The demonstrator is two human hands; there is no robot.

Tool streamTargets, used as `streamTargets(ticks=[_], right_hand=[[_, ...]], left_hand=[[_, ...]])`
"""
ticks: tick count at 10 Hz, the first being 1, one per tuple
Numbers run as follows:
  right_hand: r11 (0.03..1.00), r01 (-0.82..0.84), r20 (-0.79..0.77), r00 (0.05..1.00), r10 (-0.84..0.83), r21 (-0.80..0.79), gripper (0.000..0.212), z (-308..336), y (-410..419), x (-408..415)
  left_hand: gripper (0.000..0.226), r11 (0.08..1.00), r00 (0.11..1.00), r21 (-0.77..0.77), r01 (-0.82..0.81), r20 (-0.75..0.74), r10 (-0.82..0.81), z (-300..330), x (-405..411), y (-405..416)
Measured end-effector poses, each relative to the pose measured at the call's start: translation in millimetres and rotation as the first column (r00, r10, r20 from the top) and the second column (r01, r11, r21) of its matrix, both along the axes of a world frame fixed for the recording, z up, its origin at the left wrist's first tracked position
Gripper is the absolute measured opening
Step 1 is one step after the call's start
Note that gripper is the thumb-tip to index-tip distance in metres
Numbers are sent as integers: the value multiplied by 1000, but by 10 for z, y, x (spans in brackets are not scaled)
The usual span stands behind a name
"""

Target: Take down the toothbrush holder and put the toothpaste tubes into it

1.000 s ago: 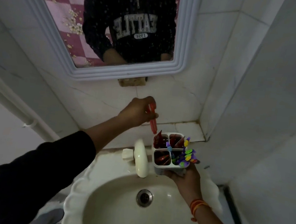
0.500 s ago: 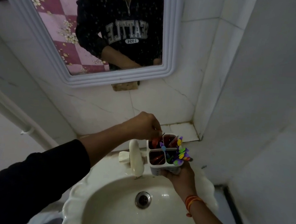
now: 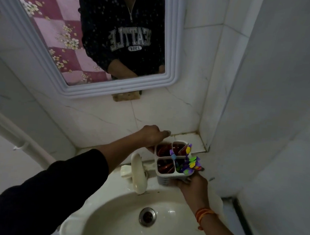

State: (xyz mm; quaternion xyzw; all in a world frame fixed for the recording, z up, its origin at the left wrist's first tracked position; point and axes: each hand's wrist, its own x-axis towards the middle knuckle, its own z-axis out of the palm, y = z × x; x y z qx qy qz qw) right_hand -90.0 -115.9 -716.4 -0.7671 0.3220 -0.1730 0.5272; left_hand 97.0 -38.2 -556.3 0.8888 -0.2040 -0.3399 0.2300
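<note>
Since the earlier frames the red tube has left the left hand point(image 3: 153, 136) and the hand has come lower, so it now rests at the back-left rim of the toothbrush holder point(image 3: 172, 162); the camera has also tilted, and the mirror point(image 3: 105, 35) takes more of the picture.

From the head view, the left hand is loosely curled, knuckles up, the fingers touching the holder's rim; whether it pinches the rim I cannot tell; no tube is seen in it. The right hand point(image 3: 192, 186) is partly open and cups the holder from below and at the front-right side, keeping it upright over the back edge of the sink point(image 3: 120, 221), just right of the cream tap point(image 3: 138, 175). An orange thread bracelet point(image 3: 204, 215) is on the right wrist.

The holder is white with four compartments; red toothpaste tubes point(image 3: 164, 167) stand in the two left compartments and in the back right one; colourful toothbrushes point(image 3: 188, 162) lean out of the front right one. No writing on the tubes can be read.

In the mirror a dark sweatshirt point(image 3: 121, 27) shows reversed letters "SEATTLE" and below them "1994"; behind it is a pink checked cloth with flowers point(image 3: 52, 11).
</note>
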Motion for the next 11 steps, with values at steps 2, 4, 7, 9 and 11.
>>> streamTargets(ticks=[2, 4, 7, 9, 11], right_hand=[[997, -26, 32, 999, 28, -71, 60, 432, -625, 375], [995, -9, -61, 998, 3, -98, 76, 364, -960, 583], [996, 18, -55, 998, -24, -89, 77, 375, -944, 646], [996, -6, -187, 982, -10, -88, 52, 522, -724, 451], [987, -135, -159, 980, 120, -88, 25, 1091, -259, 309]], left_hand=[[70, 901, 928, -262, -345, -238, 286, -1, 205, -301], [44, 783, 854, -362, -505, -341, 393, -180, 184, -601], [38, 714, 821, -414, -565, -374, 432, -215, 116, -582], [37, 881, 935, -338, -331, 6, 354, 59, -262, -298], [40, 940, 917, -333, -72, 348, 193, 458, -409, 336]])
